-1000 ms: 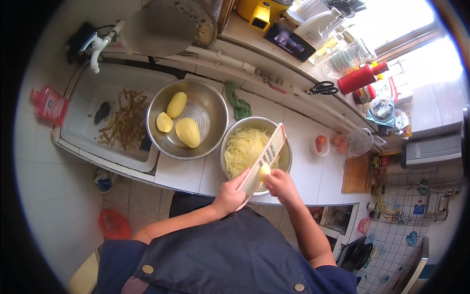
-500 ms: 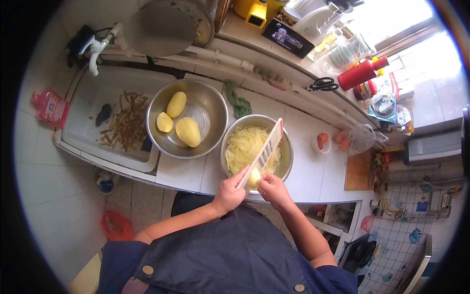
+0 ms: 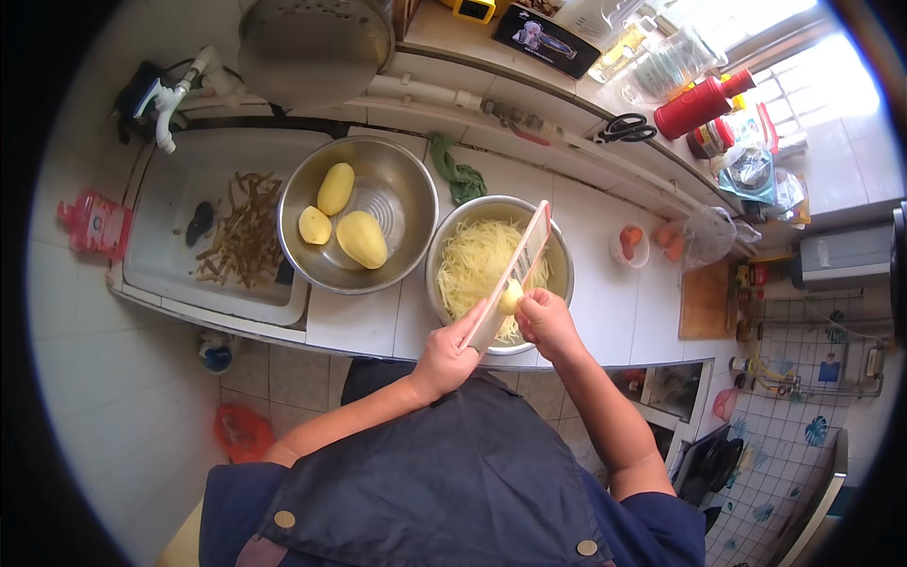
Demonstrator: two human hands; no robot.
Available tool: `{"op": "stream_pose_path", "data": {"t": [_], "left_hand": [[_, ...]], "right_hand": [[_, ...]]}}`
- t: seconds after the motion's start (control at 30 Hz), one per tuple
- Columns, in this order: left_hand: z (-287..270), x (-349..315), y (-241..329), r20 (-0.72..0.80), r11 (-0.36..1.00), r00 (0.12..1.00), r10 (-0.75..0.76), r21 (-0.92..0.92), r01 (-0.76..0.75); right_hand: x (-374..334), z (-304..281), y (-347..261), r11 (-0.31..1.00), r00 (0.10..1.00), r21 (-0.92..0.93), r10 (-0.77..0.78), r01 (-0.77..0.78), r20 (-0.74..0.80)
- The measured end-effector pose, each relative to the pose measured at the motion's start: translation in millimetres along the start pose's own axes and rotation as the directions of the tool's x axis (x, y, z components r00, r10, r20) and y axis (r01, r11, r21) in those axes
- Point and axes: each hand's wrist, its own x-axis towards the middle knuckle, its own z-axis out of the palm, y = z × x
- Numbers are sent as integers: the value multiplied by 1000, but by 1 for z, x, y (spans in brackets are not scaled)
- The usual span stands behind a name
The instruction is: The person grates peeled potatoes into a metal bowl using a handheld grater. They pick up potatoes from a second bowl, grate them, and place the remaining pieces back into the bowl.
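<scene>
My left hand [image 3: 448, 359] is closed round the lower end of a flat, pale grater [image 3: 525, 253] with a reddish edge. The grater slants up and away over a metal bowl [image 3: 564, 271]. Pale yellow potato shreds [image 3: 475, 265] lie heaped in that bowl. My right hand [image 3: 548, 322] pinches a small peeled piece of potato [image 3: 511, 298] against the grater's face. To the left, a larger steel basin [image 3: 402, 241] holds three peeled potatoes, one of them a whole potato [image 3: 362, 240] nearest me.
A sink [image 3: 161, 274] with brown peelings [image 3: 244, 227] is at the left. Behind the bowls lies a green cloth [image 3: 456, 172]. A small bowl [image 3: 641, 255] with reddish pieces and a wooden board [image 3: 707, 300] are at right. Scissors [image 3: 627, 128] lie on the ledge.
My right hand has slid the potato piece up along the grater, away from me. My left hand keeps its grip. The whole view has shifted slightly.
</scene>
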Motion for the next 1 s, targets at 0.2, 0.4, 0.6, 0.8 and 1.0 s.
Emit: {"op": "stream_pose_path", "data": {"t": [0.2, 0.4, 0.6, 0.8, 1.0], "left_hand": [[5, -9, 8, 47, 999, 999, -5, 40, 3], [7, 0, 6, -56, 995, 998, -32, -92, 27], [-1, 1, 10, -10, 999, 999, -41, -21, 40], [2, -1, 10, -3, 999, 1000, -4, 38, 4], [0, -1, 9, 2, 996, 1000, -2, 85, 2]], "right_hand": [[35, -42, -38, 991, 973, 32, -118, 127, -200], [5, -24, -13, 972, 999, -232, 16, -22, -30], [-5, 3, 10, 998, 998, -8, 56, -56, 28], [1, -8, -4, 1000, 1000, -16, 26, -26, -14], [9, -12, -10, 999, 998, -32, 43, -44, -36]]}}
